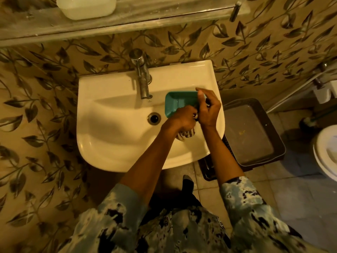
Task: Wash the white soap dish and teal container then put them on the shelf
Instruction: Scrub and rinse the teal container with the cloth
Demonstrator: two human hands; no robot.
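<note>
The teal container (176, 102), a shallow rectangular tray, is tilted over the right side of the white sink (109, 136), just right of the tap (143, 80). My right hand (207, 110) grips its right end, thumb over the far rim. My left hand (182, 120) is curled against the container's near edge, and a black-and-white striped scrubber (186, 134) shows under its palm. The white soap dish (85, 7) sits on the shelf (164, 14) above the sink, at the upper left.
No water stream is visible at the spout. The drain (154, 118) lies left of my hands. A dark plastic basket (251, 132) stands on the floor right of the sink, and a toilet (326, 152) beyond it. Leaf-patterned tiles cover the wall.
</note>
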